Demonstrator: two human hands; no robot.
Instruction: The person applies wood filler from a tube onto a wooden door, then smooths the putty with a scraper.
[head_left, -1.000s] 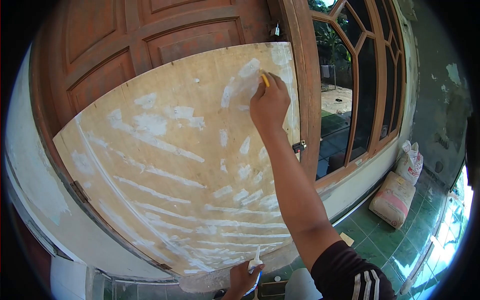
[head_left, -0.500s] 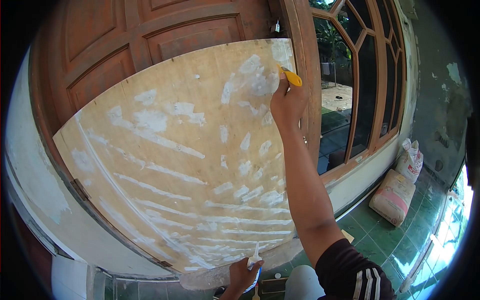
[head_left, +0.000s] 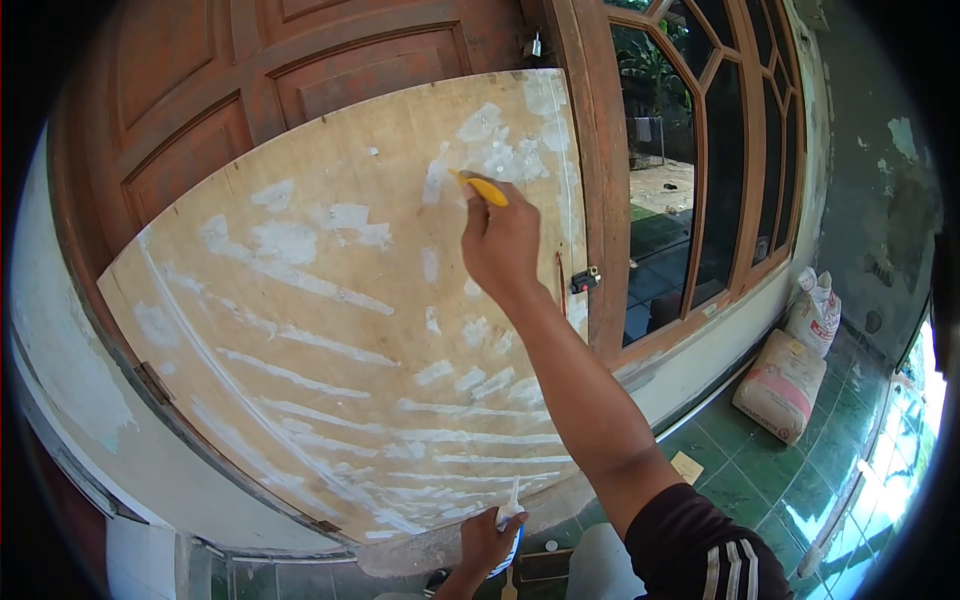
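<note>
A curved-edge plywood board (head_left: 330,180) with white filler patches and streaks leans against a wooden door. My right hand (head_left: 505,235) grips a yellow-handled scraper (head_left: 487,190) at the board's upper right part, its tip beside a white patch. Near the board's bottom edge my left hand (head_left: 485,545) is closed round a white and blue tube (head_left: 507,545) whose nozzle points up.
The brown panelled door (head_left: 360,70) stands behind the board. A lock (head_left: 586,280) sits at the door's right edge. To the right are a framed window (head_left: 725,190), two sacks (head_left: 780,387) on green tiles (head_left: 735,490), and a small yellowish piece (head_left: 687,467).
My right hand with the scraper has moved left and slightly down across the board, uncovering the lock at the door's edge. My left hand still holds the tube.
</note>
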